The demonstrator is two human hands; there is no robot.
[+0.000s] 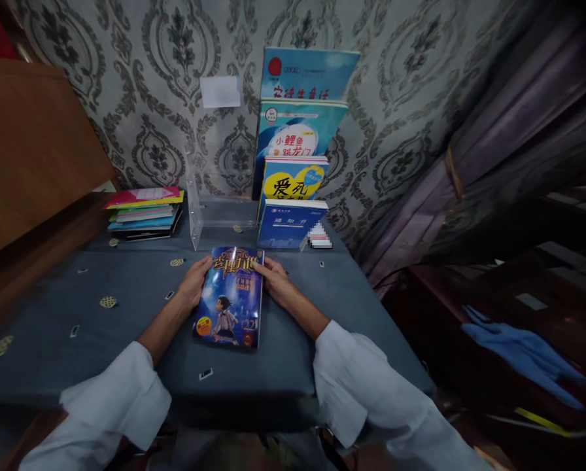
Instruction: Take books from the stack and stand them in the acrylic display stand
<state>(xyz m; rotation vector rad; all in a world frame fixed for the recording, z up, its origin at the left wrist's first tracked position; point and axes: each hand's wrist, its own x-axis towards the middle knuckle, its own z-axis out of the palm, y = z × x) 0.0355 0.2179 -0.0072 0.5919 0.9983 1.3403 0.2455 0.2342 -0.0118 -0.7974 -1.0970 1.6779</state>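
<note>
A dark blue book [230, 297] with a cartoon child on its cover lies flat on the grey-blue tablecloth [101, 340], in front of me. My left hand [193, 282] grips its left edge near the top. My right hand [276, 280] grips its right edge at about the same height. Both forearms come out of white sleeves. Just beyond the book stands a clear acrylic book stand [209, 219], with several books [295, 163] leaning upright in stepped rows at its right side against the wall.
A flat stack of colourful books [143, 212] lies at the table's back left. A wooden headboard [28, 150] rises at the left. Dark curtains [494, 144] hang at the right, with a blue cloth [523, 356] on a dark shelf below them.
</note>
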